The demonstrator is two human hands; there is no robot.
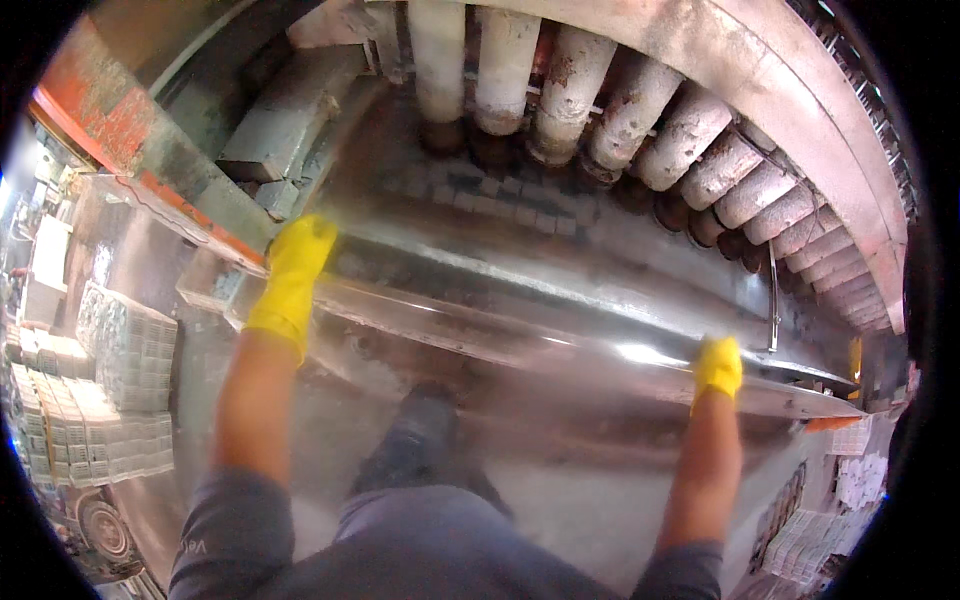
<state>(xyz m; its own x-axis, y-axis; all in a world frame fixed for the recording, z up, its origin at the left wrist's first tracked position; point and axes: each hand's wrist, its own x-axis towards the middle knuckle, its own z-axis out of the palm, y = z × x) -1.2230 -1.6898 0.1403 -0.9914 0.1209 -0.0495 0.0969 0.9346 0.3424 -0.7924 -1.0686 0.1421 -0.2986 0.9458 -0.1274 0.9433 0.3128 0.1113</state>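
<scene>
A long, wet-looking slab [520, 335] stretches from left to right in front of me, its edge glossy. My left hand [298, 270], in a yellow rubber glove, is closed over the slab's left end. Farther right, my right hand [718, 368], gloved the same way, looks like a fist at the slab's edge. Both sets of fingers are blurred and partly hidden by the gloves' far side. Beyond the slab lies the wet machine bed [400, 215], where a row of small pale blocks [505, 208] shows.
Thick, worn cylinders [570, 95] hang in a curved row over the bed. A grey block [285, 115] lies at the far left by an orange-painted beam [110, 120]. Stacked pale tiles [125, 350] stand on the left floor, more stacks [815, 545] at lower right. A metal rod [773, 300] stands near the right.
</scene>
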